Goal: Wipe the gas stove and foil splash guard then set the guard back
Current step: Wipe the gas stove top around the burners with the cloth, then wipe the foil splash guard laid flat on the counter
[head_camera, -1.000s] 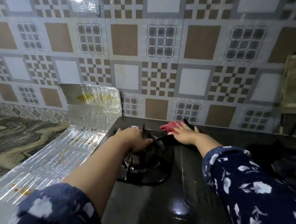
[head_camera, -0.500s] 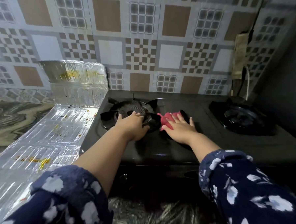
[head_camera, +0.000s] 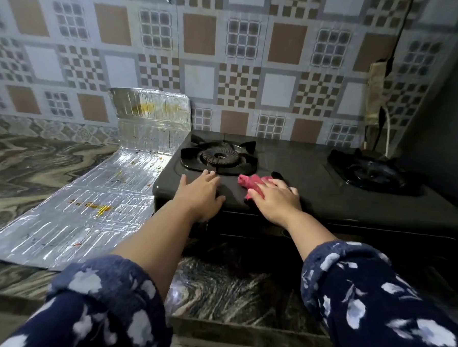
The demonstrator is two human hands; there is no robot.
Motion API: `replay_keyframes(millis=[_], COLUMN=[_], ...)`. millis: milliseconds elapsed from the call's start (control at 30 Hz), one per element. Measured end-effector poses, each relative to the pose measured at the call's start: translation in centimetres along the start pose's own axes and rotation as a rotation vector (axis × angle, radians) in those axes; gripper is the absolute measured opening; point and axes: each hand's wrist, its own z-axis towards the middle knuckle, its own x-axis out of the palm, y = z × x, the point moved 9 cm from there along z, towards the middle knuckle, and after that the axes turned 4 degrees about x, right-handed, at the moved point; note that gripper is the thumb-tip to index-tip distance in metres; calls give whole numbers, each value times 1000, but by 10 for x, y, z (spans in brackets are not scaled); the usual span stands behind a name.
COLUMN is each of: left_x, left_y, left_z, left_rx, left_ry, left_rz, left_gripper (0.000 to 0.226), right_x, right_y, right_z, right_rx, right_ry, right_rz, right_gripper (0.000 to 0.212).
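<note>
1. The right hand (head_camera: 275,199) lies palm down with fingers spread flat on a crumpled pink-red wiping cloth (head_camera: 254,184), pressing it against the top of the black two-burner gas stove (head_camera: 301,193), near its front edge and between the two burners.
2. The left hand (head_camera: 199,191) rests open, fingers straight and slightly apart, flat on the stove top just in front of the left burner (head_camera: 219,157), holding nothing; it sits just left of the cloth without touching it.
3. Both forearms are bare, coming out of dark blue sleeves (head_camera: 388,309) with a white leaf print at the near edge of the view.
4. The left burner shows its round ribbed ring and black pan supports; the right burner (head_camera: 374,173) lies far right in shadow.
5. The silver ribbed foil splash guard (head_camera: 87,213) lies unfolded on the marbled stone worktop (head_camera: 24,168) just left of the stove, its far panel standing up against the patterned brown-and-grey tiled wall (head_camera: 242,54). Yellow and dark food spots mark both the flat part and the upright panel.
6. The worktop's near edge runs below the stove front.
</note>
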Motion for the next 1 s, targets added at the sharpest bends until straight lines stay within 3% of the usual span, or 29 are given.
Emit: replay_keyframes(millis=[167, 467, 733, 1000], left_x=[8, 12, 27, 43], left_y=[13, 84, 192, 317], left_z=[-61, -179, -246, -239], left_rx=[-89, -319, -505, -517], left_ry=[-88, 3, 49, 98], left_rz=[54, 74, 50, -48], left_gripper=[68, 68, 68, 68], right_x=[5, 26, 63, 117], right_y=[34, 165, 273, 380], right_z=[-28, -80, -89, -52], right_rx=[-109, -440, -557, -585], right_ry=[-40, 51, 101, 113], right_rz=[48, 118, 130, 37], right_gripper=[50, 40, 39, 41])
